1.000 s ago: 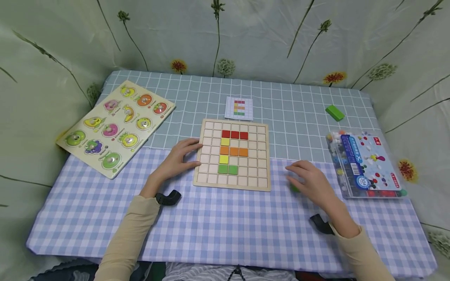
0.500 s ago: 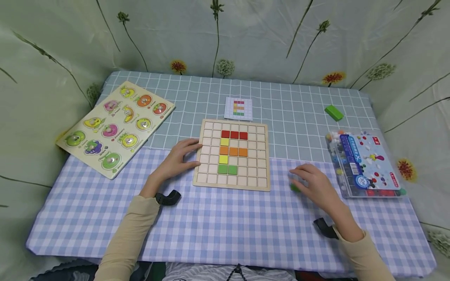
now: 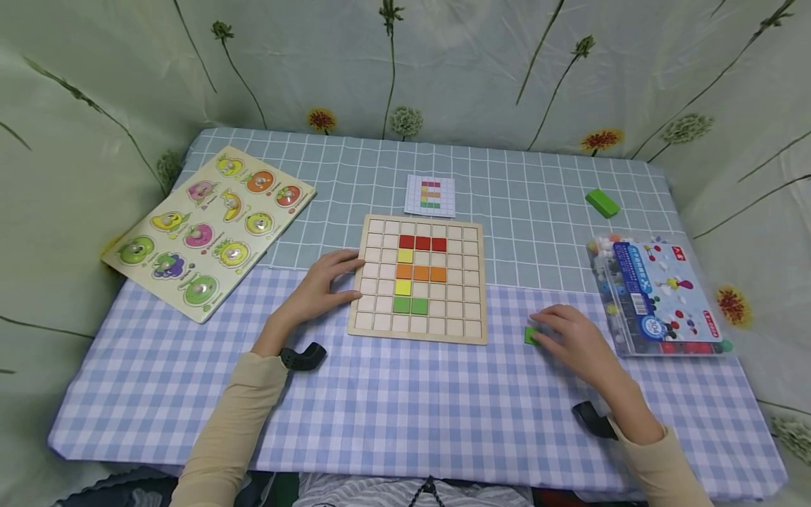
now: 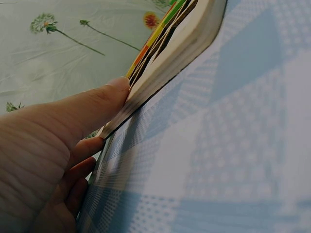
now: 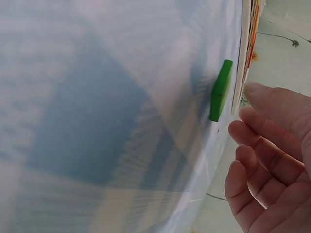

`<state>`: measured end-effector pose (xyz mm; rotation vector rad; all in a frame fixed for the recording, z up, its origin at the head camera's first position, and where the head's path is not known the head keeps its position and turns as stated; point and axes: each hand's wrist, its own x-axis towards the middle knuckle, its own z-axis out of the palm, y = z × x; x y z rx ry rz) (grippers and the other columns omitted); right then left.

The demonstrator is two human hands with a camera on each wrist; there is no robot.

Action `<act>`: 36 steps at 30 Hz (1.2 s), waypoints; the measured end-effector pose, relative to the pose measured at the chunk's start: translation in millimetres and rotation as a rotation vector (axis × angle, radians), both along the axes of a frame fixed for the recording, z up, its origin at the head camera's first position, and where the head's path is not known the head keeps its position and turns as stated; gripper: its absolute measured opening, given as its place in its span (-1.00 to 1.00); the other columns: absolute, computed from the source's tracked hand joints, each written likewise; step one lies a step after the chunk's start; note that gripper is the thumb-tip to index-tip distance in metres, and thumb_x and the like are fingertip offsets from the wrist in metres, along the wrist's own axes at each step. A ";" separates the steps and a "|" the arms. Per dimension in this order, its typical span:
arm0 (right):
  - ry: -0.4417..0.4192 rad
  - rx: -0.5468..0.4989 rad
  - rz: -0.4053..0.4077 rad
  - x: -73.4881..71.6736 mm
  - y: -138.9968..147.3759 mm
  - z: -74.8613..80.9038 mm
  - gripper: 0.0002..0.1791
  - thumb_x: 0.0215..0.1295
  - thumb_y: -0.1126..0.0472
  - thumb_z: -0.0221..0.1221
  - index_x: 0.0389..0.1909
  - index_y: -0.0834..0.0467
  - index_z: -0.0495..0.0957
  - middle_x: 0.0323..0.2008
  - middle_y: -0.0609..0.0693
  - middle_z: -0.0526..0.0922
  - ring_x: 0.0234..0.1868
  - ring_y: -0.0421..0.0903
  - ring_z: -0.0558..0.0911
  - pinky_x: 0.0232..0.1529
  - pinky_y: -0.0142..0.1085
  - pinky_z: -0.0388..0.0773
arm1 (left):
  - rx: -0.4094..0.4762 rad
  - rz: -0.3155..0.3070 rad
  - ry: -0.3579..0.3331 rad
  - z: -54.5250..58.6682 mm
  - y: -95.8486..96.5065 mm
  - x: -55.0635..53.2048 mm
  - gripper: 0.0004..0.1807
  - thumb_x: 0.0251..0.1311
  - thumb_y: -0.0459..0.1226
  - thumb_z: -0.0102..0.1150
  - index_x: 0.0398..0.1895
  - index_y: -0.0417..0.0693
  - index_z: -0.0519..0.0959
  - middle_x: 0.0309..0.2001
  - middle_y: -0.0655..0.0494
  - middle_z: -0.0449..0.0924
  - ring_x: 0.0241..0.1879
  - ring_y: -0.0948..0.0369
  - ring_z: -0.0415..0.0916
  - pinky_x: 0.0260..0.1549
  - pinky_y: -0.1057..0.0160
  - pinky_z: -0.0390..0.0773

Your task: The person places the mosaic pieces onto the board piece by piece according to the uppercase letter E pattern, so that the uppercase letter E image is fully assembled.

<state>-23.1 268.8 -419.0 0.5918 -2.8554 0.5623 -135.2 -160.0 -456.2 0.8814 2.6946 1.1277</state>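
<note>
A wooden grid board (image 3: 465, 338) lies at mid-table. It carries three red tiles (image 3: 422, 243) in a row, yellow tiles (image 3: 403, 287) below at the left, three orange tiles (image 3: 421, 272), and two green tiles (image 3: 410, 305). My left hand (image 3: 317, 290) rests against the board's left edge with thumb and fingertips, fingers extended. Right of the board, a loose green tile (image 3: 529, 335) lies flat on the checked cloth. My right hand (image 3: 573, 346) hovers beside it, fingers loosely bent; in the right wrist view the tile (image 5: 221, 91) stays apart from the fingers.
A small card (image 3: 430, 196) behind the board shows a similar coloured pattern. A fruit knob puzzle (image 3: 215, 211) lies at left. At right are a clear box (image 3: 659, 299) of small colourful parts and a green block (image 3: 602, 203).
My right hand has drifted right and slightly toward me, leaving more of the loose green tile uncovered. The left hand and the board have not moved.
</note>
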 end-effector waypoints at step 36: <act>0.013 0.046 0.234 -42.6 -52.7 11.5 -0.73 -0.08 0.27 0.41 -0.29 0.22 0.67 -0.31 0.06 0.63 -0.27 -0.05 0.60 -0.28 -0.21 0.59 | -0.011 0.014 -0.012 2.0 0.5 1.0 -0.36 0.04 -0.22 0.34 0.23 -0.19 0.42 0.31 -0.17 0.31 0.35 -0.08 0.16 0.34 -0.10 0.13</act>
